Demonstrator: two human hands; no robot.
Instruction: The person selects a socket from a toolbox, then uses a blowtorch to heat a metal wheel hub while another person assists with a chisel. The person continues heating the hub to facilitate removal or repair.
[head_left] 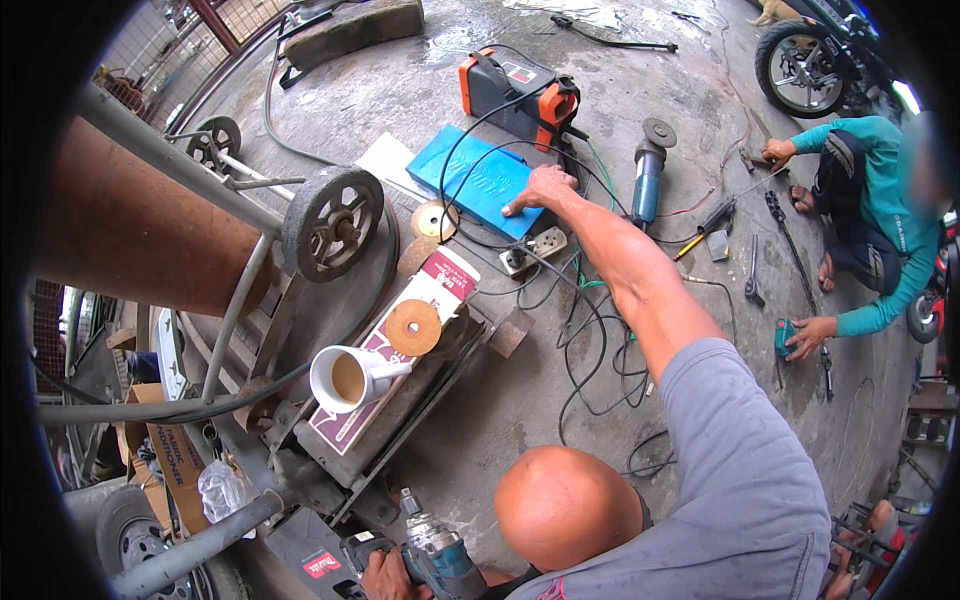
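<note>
Reaching out over a concrete floor (400, 90), a person in a grey shirt (720, 480) rests the right hand (546, 190) on one end of a flat blue case (455, 160). The thumb is spread from the other fingers; whether they grip the edge cannot be told. The case lies on the floor between an orange-and-black machine (510, 95) and a white power strip (547, 243). Low in view, the left hand (386, 577) has its fingers wrapped around a cordless impact wrench (445, 565). The case looks closed and the wrench's square tip carries no socket, so the work seems at an early stage; nothing shows as finished, and the case's contents are hidden.
</note>
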